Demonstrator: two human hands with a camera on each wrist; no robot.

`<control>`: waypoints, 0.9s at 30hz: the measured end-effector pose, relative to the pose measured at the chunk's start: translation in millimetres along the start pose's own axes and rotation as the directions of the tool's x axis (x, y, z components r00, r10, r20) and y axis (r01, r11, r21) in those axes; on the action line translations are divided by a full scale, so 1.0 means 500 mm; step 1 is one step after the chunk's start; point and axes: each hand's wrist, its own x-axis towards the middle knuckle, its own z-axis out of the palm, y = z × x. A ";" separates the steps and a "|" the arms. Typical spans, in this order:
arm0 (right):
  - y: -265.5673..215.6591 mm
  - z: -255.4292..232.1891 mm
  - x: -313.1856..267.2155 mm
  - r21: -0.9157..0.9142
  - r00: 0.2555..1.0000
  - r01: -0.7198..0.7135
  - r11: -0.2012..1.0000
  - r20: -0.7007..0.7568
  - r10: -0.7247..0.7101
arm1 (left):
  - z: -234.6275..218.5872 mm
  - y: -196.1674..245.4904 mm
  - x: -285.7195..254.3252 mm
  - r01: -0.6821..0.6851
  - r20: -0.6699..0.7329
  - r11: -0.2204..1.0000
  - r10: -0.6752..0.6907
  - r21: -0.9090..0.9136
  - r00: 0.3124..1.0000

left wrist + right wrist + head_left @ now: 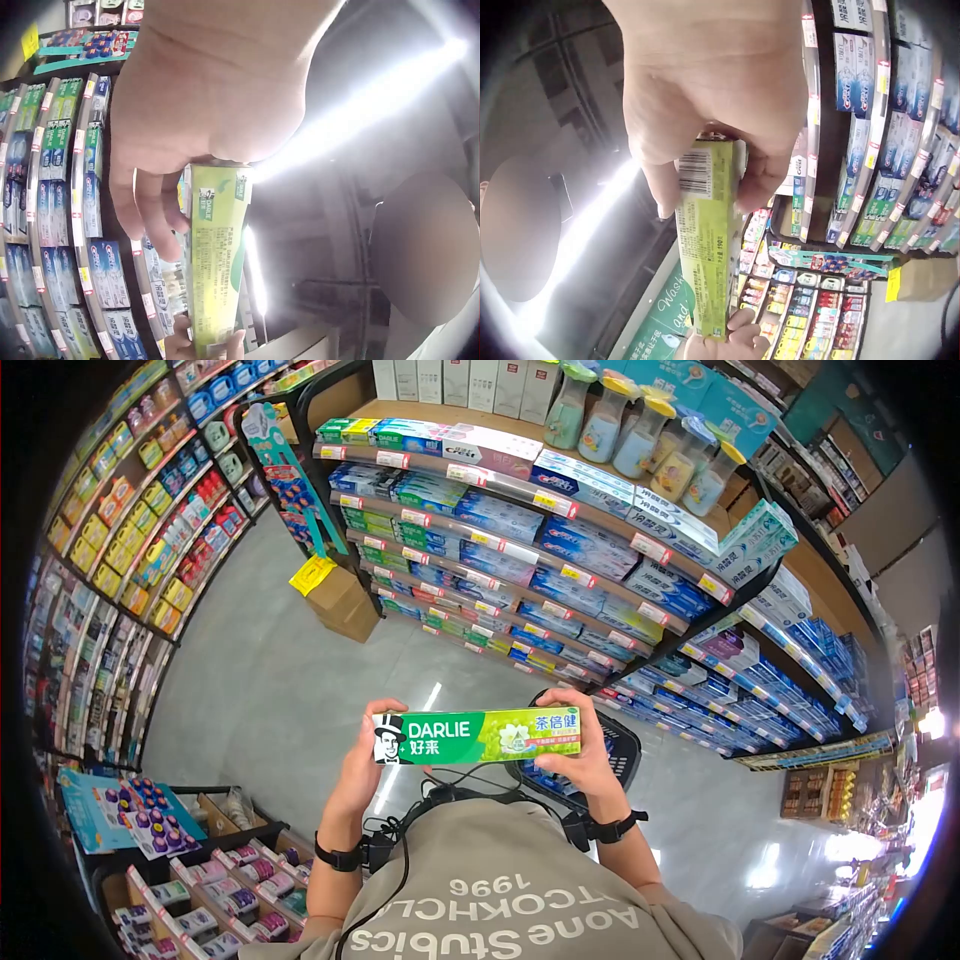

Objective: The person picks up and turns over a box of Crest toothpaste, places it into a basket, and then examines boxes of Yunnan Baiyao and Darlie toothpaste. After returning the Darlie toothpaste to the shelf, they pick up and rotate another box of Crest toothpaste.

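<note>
A green DARLIE toothpaste box (480,736) is held level in front of the chest, its printed front facing up to the head view. The left hand (362,760) grips its left end, and the right hand (585,755) pinches the other end with the thumb on the front. In the left wrist view the left hand (202,97) curls its fingers behind the box (215,262). The right wrist view shows the right hand (720,90) round the barcode end of the box (709,240).
Shelves of toothpaste boxes (500,515) stand ahead, with bottles (630,445) on top. A black basket (622,750) is below the right hand. A cardboard carton (343,603) sits on the floor (240,650). Product racks (215,895) stand at the lower left.
</note>
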 end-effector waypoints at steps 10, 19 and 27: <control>-0.004 0.055 -0.015 -0.053 0.996 0.021 0.998 -0.090 -0.026 | -0.059 0.034 0.030 0.031 0.132 0.998 -0.038 0.052 0.990; -0.036 0.036 -0.099 -0.177 0.966 0.065 0.982 -0.235 -0.106 | 0.007 0.028 0.070 0.075 0.283 0.994 -0.093 0.073 0.955; -0.069 0.005 -0.192 -0.375 0.918 0.049 0.926 -0.349 -0.190 | 0.088 -0.005 0.092 0.091 0.426 0.992 -0.119 0.086 0.897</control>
